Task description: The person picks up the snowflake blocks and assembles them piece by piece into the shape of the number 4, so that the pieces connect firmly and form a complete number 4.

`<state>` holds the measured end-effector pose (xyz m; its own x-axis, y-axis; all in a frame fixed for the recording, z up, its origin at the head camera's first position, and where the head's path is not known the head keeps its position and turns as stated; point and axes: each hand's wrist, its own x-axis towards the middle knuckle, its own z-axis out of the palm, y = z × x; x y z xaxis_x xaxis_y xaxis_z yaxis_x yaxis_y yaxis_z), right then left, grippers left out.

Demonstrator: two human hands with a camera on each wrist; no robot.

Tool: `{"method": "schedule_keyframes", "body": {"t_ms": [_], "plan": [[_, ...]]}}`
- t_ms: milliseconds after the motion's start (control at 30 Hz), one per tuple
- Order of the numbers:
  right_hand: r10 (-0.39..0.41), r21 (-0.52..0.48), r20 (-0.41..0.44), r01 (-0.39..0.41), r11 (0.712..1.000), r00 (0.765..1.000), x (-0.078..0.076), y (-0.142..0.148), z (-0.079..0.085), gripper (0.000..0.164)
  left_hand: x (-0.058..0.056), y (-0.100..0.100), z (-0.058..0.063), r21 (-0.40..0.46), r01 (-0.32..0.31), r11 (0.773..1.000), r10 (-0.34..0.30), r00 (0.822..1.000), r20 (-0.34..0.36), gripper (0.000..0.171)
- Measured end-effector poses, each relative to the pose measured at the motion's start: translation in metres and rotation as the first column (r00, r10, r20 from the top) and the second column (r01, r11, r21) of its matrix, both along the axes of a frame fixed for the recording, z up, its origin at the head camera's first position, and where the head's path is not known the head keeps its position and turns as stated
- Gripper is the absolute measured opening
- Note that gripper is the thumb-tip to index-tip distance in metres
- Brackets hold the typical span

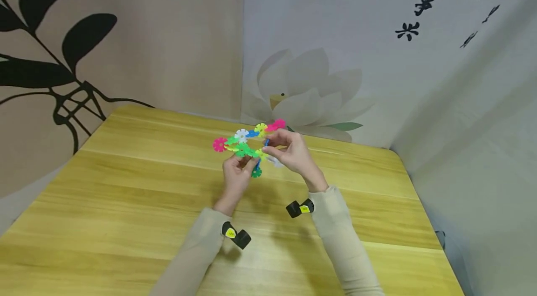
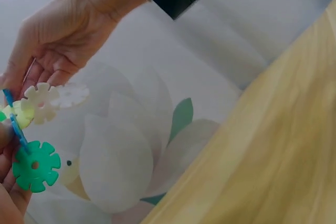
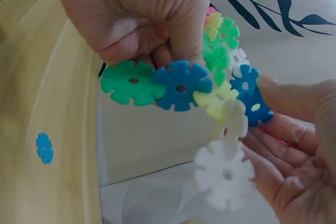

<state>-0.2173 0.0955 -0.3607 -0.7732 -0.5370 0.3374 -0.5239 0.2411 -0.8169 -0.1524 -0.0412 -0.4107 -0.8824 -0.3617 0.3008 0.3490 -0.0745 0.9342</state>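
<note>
Both hands hold up a linked chain of notched plastic snowflake discs [image 1: 242, 148] above the table, in pink, green, yellow, white and blue. My left hand [image 1: 237, 175] pinches its near side, beside a blue disc [image 3: 181, 86] and a green disc [image 3: 133, 82] that hang off as a branch. On the other side my right hand [image 1: 295, 154] pinches blue discs [image 3: 252, 95] between thumb and fingers. White discs [image 3: 224, 174] stick out from a yellow disc [image 3: 216, 100] between the two hands. Fingers partly hide the joints, so I cannot tell whether every disc is slotted in.
A loose blue disc [image 3: 44, 148] lies on the wooden table [image 1: 126, 184] in the right wrist view. Behind the table hangs a cloth backdrop [image 1: 201, 44] with printed leaves, a lotus and characters. Each sleeve carries a black wrist camera [image 1: 237, 235].
</note>
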Motion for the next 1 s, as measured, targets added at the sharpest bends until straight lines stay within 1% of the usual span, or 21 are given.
{"method": "schedule_keyframes", "body": {"t_ms": [33,167,300,400,533,633,700,800,867,933,1000], "plan": [[-0.003,0.010,-0.001,0.003,1.000,1.000,0.000,-0.001,0.000,0.015,0.002,0.000,0.002,0.008,-0.005,1.000,0.004,1.000,0.002,0.006],[-0.009,0.039,0.004,0.009,0.999,1.000,0.002,-0.004,-0.001,0.016,0.003,-0.001,0.000,0.020,-0.013,1.000,0.012,1.000,0.010,0.006],[-0.011,0.020,0.006,0.011,1.000,1.000,0.003,-0.004,-0.004,0.015,0.003,-0.003,-0.004,0.011,-0.002,1.000,0.002,1.000,0.002,0.006],[0.011,-0.006,0.013,-0.011,1.000,1.000,0.004,-0.003,-0.007,0.014,0.005,-0.004,-0.005,0.002,-0.002,1.000,0.002,1.000,-0.009,0.003],[0.052,-0.042,0.054,-0.049,0.998,0.997,0.005,-0.001,-0.007,0.013,0.006,-0.004,-0.004,-0.025,-0.007,1.000,0.007,1.000,-0.029,0.005],[0.062,-0.039,0.073,-0.060,0.997,0.995,0.002,0.001,-0.002,0.014,0.003,-0.004,-0.002,-0.021,-0.010,1.000,0.009,0.999,-0.048,0.004],[0.062,-0.031,0.072,-0.060,0.998,0.995,-0.001,0.000,0.001,0.015,-0.001,-0.004,-0.002,0.000,0.012,1.000,-0.012,0.998,-0.063,0.003],[0.069,-0.018,0.065,-0.068,0.998,0.995,-0.003,0.000,0.007,0.018,-0.010,-0.005,-0.007,0.036,0.046,0.998,-0.043,0.996,-0.072,0.001],[0.079,-0.024,0.065,-0.077,0.997,0.995,-0.005,0.000,0.010,0.022,-0.015,-0.007,-0.012,0.058,0.059,0.997,-0.055,0.995,-0.080,0.005],[0.088,-0.037,0.058,-0.086,0.996,0.994,-0.005,0.000,0.011,0.025,-0.020,-0.008,-0.016,0.081,0.053,0.995,-0.046,0.995,-0.084,0.009],[0.092,-0.075,0.040,-0.089,0.993,0.995,-0.008,0.002,0.010,0.025,-0.022,-0.011,-0.017,0.088,0.039,0.995,-0.031,0.996,-0.087,0.011]]}}
